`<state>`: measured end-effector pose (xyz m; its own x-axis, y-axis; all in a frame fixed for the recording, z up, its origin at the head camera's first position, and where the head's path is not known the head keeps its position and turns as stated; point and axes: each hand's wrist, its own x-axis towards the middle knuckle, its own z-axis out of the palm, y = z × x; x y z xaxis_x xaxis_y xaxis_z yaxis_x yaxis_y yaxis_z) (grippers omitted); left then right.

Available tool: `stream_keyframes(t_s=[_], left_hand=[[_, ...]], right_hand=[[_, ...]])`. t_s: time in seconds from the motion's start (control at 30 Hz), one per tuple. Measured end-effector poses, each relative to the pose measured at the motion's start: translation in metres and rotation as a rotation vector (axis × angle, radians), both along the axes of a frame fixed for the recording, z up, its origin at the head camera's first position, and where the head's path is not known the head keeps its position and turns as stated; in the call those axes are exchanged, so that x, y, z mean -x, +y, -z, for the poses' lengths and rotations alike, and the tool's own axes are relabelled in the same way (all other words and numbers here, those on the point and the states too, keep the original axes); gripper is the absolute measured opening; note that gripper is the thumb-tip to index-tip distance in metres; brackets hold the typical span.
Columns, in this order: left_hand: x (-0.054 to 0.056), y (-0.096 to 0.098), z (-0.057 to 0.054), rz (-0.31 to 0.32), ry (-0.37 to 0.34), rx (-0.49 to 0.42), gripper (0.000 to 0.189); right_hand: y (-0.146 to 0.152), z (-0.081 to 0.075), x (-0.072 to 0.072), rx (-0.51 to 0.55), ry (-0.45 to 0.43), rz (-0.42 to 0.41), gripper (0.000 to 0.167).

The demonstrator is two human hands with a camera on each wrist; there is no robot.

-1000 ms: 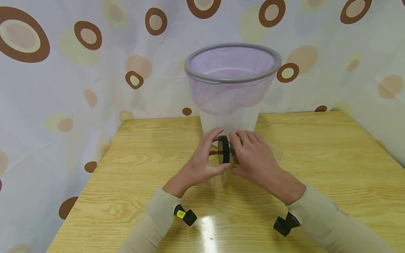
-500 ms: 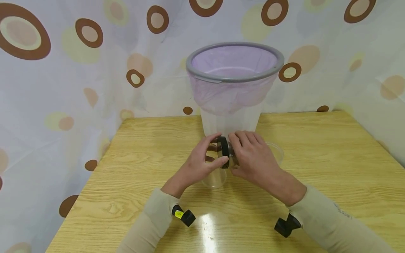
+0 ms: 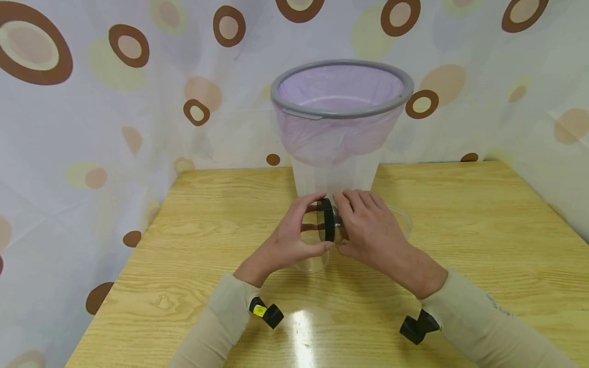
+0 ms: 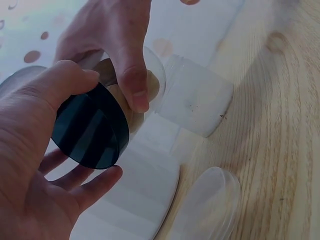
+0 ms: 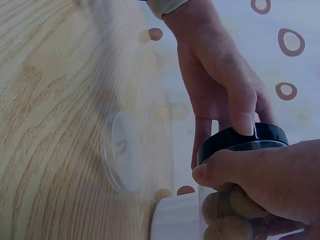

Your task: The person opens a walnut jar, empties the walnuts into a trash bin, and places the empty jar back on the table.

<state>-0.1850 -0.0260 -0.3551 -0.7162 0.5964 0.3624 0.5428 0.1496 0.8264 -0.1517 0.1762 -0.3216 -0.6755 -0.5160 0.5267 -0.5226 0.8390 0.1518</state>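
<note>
A clear jar [image 5: 206, 197] with several round, brown, walnut-like pieces inside is held on its side above the table. My right hand [image 3: 372, 225] grips its body just behind the black lid [image 4: 92, 130]. The left hand [image 3: 287, 237] spans that lid, thumb on the near rim and fingers round the far side. The lid sits on the jar's mouth. Below the left hand stands a clear plastic container [image 4: 200, 95] on the table. A clear round lid [image 5: 122, 152] lies flat beyond the right hand, partly hidden by it in the head view.
A tall white bin [image 3: 331, 176] with a grey rim and a purple bag liner stands right behind the hands. The wooden table [image 3: 221, 214] ends at a dotted curtain [image 3: 239, 128] at the back and sides.
My left fingers and thumb have shifted on the black lid's rim, leftward and then back to the right. The right hand keeps its grip on the jar, nearly still.
</note>
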Motion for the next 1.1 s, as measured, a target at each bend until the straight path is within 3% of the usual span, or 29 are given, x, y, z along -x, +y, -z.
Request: stream_keyframes(t_s=[0.1, 0.27, 0.43, 0.53, 0.67, 0.8, 1.1], left_hand=[[0.0005, -0.0007, -0.0016, -0.018, -0.018, 0.004, 0.086], [0.0017, -0.0035, -0.0019, -0.088, -0.118, 0.048, 0.075], [0.0027, -0.0062, -0.0018, -0.108, -0.189, 0.067, 0.080], [0.0019, -0.0075, -0.0015, -0.070, -0.164, 0.063, 0.088], [0.0019, -0.0069, -0.0010, -0.004, -0.044, 0.048, 0.100], [0.0030, -0.0053, -0.0011, -0.005, 0.006, 0.036, 0.099], [0.0027, -0.0076, -0.0030, -0.093, -0.182, 0.101, 0.082]], right_hand=[[-0.0006, -0.0015, 0.0003, -0.005, -0.005, 0.005, 0.093], [-0.0036, -0.0032, 0.0003, -0.025, -0.035, 0.017, 0.092], [-0.0055, -0.0047, 0.0007, -0.025, -0.045, 0.014, 0.093], [-0.0062, -0.0047, 0.0011, -0.020, -0.039, 0.008, 0.092], [-0.0065, -0.0044, 0.0026, -0.010, -0.030, -0.004, 0.095], [-0.0056, -0.0049, 0.0034, -0.007, -0.028, -0.014, 0.094], [-0.0064, -0.0041, 0.0032, -0.017, -0.055, 0.002, 0.091]])
